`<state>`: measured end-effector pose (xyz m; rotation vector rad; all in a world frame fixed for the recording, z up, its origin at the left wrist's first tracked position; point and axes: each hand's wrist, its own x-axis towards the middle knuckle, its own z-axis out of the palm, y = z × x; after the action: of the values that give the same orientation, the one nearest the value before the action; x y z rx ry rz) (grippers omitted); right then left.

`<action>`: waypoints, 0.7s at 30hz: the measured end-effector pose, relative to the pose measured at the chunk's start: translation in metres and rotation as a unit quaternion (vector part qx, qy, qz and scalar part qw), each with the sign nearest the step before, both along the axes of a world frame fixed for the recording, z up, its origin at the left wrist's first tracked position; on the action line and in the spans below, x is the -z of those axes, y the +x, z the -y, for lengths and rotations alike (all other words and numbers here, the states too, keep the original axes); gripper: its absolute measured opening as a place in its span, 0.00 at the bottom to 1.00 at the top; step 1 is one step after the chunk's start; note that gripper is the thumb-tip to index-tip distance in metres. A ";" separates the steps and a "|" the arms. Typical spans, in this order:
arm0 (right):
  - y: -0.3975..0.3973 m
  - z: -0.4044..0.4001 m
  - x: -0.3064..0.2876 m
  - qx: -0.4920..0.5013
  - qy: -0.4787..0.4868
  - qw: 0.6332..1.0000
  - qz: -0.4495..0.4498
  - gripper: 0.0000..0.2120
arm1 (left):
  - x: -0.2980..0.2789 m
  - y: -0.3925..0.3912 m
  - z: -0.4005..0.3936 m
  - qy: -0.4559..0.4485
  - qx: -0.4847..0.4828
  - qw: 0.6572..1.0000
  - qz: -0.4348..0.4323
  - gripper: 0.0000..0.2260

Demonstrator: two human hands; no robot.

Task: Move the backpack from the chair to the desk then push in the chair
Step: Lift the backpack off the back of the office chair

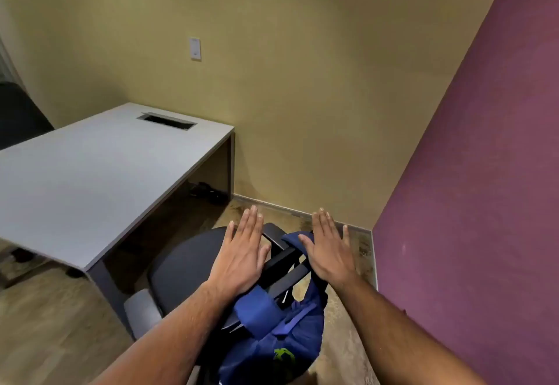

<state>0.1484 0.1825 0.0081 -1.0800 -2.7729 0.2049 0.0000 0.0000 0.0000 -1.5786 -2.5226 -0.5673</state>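
Observation:
A blue backpack [281, 333] hangs on the black office chair [181, 266], its straps looped over the chair's back and armrest. My left hand [243, 256] hovers flat, fingers spread, above the chair's armrest and a blue strap. My right hand [328, 248] is held flat and open over the top of the backpack strap. Neither hand grips anything. The grey desk [90, 173] stands to the left, its top bare apart from a cable slot [166, 120].
A yellow wall is ahead and a purple wall [484, 203] close on the right. Dark cables lie on the floor under the desk [208, 192]. Another dark chair [18, 112] shows at the far left. The floor is beige carpet.

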 end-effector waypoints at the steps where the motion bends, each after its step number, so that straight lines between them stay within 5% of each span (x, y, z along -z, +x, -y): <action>1: 0.002 0.001 0.004 -0.001 -0.006 1.000 0.009 0.36 | 0.003 0.003 0.004 -0.006 -0.003 1.000 0.004 0.31; 9: 0.014 0.008 0.046 0.010 -0.065 0.998 -0.016 0.35 | 0.035 0.014 0.031 -0.062 0.022 0.980 0.188 0.26; 21: 0.008 0.005 0.056 0.028 -0.077 0.996 -0.036 0.31 | 0.037 0.000 0.066 -0.080 0.098 0.983 0.129 0.26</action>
<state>0.1560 0.1780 -0.0478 -1.1591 -2.6951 0.4478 0.0001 -0.0656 -0.0374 -1.9437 -2.6728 -0.6441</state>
